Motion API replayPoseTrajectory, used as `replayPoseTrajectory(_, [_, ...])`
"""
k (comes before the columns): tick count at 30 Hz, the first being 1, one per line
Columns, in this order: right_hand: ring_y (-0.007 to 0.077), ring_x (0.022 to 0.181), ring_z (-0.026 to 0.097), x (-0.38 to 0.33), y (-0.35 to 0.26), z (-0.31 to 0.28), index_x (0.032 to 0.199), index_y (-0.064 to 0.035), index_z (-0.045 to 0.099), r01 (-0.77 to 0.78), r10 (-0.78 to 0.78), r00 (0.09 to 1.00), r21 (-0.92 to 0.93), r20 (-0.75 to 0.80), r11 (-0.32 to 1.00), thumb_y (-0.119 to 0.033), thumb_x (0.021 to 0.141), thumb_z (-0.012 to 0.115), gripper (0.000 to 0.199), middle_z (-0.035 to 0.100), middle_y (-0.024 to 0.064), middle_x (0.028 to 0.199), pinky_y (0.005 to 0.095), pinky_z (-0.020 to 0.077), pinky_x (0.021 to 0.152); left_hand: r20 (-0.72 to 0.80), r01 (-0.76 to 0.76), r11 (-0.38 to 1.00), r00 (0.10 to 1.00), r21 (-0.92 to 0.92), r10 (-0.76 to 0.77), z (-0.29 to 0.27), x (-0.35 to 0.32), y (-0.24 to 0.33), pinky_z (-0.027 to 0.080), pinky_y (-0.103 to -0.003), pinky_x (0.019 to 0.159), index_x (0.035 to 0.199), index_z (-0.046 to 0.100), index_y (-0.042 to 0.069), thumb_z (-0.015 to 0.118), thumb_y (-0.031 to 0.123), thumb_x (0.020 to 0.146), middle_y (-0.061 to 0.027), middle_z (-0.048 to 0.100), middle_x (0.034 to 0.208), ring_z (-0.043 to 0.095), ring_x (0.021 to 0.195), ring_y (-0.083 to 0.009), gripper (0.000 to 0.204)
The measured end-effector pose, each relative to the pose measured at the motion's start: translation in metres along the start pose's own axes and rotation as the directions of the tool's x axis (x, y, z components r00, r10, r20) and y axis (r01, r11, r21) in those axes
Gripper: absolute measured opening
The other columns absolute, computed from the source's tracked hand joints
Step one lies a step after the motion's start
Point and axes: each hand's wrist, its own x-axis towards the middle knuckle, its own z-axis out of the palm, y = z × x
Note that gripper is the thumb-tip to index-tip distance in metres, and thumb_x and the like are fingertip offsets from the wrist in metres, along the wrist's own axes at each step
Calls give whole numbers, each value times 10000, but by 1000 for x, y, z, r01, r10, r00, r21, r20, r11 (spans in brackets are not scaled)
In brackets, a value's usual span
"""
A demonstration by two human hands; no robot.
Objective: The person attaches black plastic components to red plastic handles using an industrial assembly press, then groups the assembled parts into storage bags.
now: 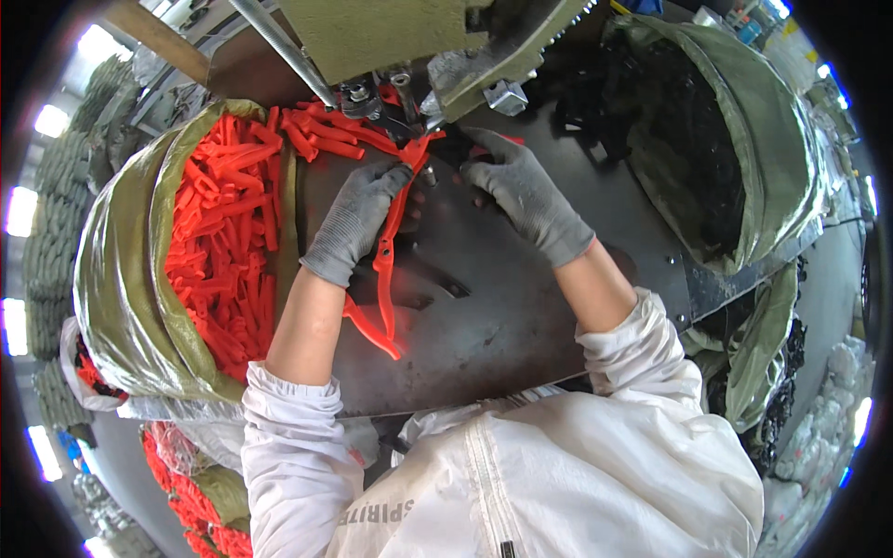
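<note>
My left hand (357,216), in a grey glove, is closed round the upper part of a red plier-like tool (385,265). Its two long curved handles hang toward me over the dark metal table (465,344), and its upper end reaches under the machine head (460,88). To the right of that end, my gloved right hand (528,193) has its fingers bent together close to the machine. What they grip, if anything, is hidden; a bit of red (512,139) shows behind the thumb and fingers.
At the left stands a sack (139,251) full of red plastic handles (223,242), with more loose handles (321,130) behind my left hand. A green sack (772,139) of black parts (684,139) lies open at the right. Loose black pieces (591,130) are on the table beside it.
</note>
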Motion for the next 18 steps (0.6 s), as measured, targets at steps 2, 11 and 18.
replayPoseTrajectory(2, [67,665,566,1,3,7,1507,-31,531,12,-12,1000,-20,-13,1000,-123,939,654,589,636,9,925,234,476,573,-16,11,999,1000,-50,-12,-1,0,-2,603,-323,721,1231,707,20,582,307,1075,-77,730,952,706,768,-165,350])
replayPoseTrajectory(11, [79,604,575,20,28,22,1517,-55,520,-68,67,996,12,63,998,-94,910,683,630,676,32,863,259,456,533,-70,-17,953,997,302,40,-28,6,-41,602,-358,702,1087,715,11,594,304,1061,-112,731,859,721,744,-226,318])
replayPoseTrajectory(18, [84,618,574,18,21,29,1508,-54,523,-164,163,987,-44,-10,986,-78,910,694,622,678,75,907,267,473,544,-278,314,-5,846,949,455,-168,-61,-113,609,-443,657,1145,665,36,614,139,958,-169,746,880,756,756,-339,219])
